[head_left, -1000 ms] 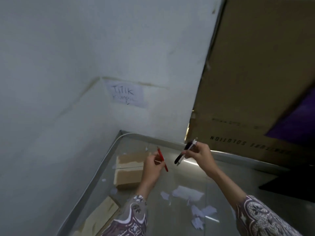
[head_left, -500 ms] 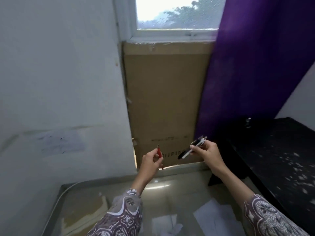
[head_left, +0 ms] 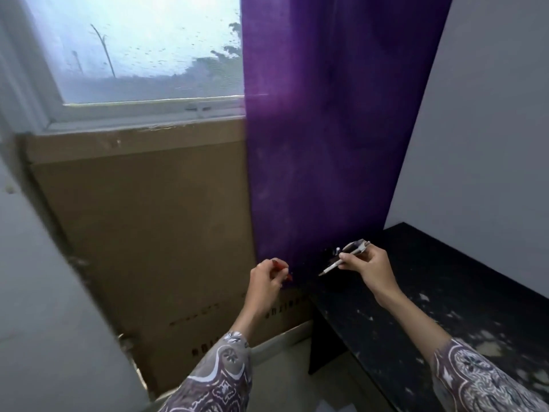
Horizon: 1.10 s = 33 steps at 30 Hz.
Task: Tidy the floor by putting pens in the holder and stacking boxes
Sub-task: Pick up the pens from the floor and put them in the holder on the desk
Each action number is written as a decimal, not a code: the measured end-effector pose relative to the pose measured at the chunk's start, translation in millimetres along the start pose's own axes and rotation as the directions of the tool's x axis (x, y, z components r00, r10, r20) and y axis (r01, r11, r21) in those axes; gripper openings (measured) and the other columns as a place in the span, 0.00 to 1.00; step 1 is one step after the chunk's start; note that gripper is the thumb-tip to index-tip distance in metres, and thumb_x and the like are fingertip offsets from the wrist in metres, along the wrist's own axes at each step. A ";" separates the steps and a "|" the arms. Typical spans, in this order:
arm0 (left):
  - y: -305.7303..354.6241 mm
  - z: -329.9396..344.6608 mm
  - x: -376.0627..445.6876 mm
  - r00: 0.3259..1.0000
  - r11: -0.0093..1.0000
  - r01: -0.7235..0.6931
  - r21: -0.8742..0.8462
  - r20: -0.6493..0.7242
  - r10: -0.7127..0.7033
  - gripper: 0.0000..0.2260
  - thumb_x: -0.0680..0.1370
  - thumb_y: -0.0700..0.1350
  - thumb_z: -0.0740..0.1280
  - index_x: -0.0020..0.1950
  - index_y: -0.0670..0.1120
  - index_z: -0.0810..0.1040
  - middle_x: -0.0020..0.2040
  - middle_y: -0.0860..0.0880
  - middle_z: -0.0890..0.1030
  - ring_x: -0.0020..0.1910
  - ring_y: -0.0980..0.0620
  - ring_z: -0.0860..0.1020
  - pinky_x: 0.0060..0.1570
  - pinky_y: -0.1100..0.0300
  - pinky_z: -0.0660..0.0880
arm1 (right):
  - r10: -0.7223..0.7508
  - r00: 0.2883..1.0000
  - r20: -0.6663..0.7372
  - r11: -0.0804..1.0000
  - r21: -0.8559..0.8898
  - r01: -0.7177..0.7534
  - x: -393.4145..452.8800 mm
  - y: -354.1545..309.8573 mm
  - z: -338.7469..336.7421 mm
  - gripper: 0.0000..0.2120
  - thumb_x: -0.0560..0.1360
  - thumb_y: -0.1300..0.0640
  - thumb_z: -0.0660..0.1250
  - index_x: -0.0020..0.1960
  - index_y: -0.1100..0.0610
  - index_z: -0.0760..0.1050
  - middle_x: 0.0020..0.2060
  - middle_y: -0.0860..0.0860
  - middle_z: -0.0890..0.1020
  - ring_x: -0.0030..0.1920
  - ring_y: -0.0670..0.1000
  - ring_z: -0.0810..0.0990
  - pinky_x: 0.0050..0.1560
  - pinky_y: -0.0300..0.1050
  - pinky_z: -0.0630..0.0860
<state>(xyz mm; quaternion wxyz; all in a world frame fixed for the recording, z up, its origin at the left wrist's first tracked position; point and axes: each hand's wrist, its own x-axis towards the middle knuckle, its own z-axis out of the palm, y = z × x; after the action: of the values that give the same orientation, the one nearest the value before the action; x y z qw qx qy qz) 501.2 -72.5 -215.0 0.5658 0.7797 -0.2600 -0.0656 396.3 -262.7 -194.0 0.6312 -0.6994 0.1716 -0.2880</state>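
At 6 o'clock of the frame, both hands are raised side by side, each with a grip on pens. The right hand (head_left: 367, 267) pinches a small bundle of pens (head_left: 346, 257), seemingly 2, 1 dark and 1 pale, between thumb and fingers; their long axis runs from 2 o'clock down to 8 o'clock, the pale tip pointing toward the left hand. The left hand (head_left: 266, 282) is curled around a red pen (head_left: 282, 270), of which only short red ends show beside the knuckles, so its axis is hard to read. The hands are near each other but apart.

Both forearms reach forward in patterned sleeves, wrists bent slightly inward. Beyond the right hand, toward 3 o'clock, lies a dark tabletop (head_left: 445, 295) flecked with pale marks. A purple curtain (head_left: 326, 129) hangs at 12 o'clock, with a tall cardboard sheet (head_left: 142, 233) at 9 o'clock below a rain-spotted window (head_left: 142, 49).

No pen holder is in view, so which way it lies from either grip cannot be told; judging by the pose, the pens are being carried toward it, the right hand being nearer the tabletop.
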 end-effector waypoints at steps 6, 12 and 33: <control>11.7 71.0 80.2 1.000 1.000 0.000 0.025 0.009 0.000 0.09 0.75 0.34 0.66 0.41 0.48 0.78 0.35 0.57 0.79 0.33 0.61 0.76 0.36 0.66 0.75 | -0.022 0.996 -0.091 0.997 -0.071 0.015 81.7 22.6 -49.6 0.01 0.72 0.66 0.68 0.43 0.64 0.78 0.38 0.58 0.81 0.43 0.55 0.83 0.45 0.43 0.82; 5.2 122.8 140.3 1.000 0.999 0.020 0.049 0.016 -0.021 0.09 0.75 0.35 0.66 0.42 0.49 0.79 0.35 0.56 0.79 0.33 0.60 0.76 0.38 0.67 0.74 | -0.048 0.993 -0.108 0.971 -0.240 0.021 141.1 63.8 -76.3 0.03 0.72 0.64 0.69 0.40 0.62 0.78 0.36 0.57 0.82 0.39 0.53 0.83 0.45 0.43 0.79; -46.2 174.2 201.7 0.989 0.941 0.029 0.336 0.128 -0.077 0.00 0.73 0.39 0.70 0.42 0.43 0.80 0.34 0.54 0.77 0.32 0.60 0.73 0.38 0.62 0.75 | -0.005 0.983 0.183 0.846 -0.524 0.102 180.8 134.1 -62.0 0.09 0.73 0.62 0.68 0.53 0.58 0.79 0.45 0.49 0.80 0.45 0.43 0.80 0.45 0.30 0.76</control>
<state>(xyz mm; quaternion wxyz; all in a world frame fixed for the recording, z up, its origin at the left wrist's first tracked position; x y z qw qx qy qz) 620.1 -306.7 -279.7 0.4042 0.8644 -0.2851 -0.0901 514.6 -439.8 -289.6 0.4176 -0.8735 0.1691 -0.1846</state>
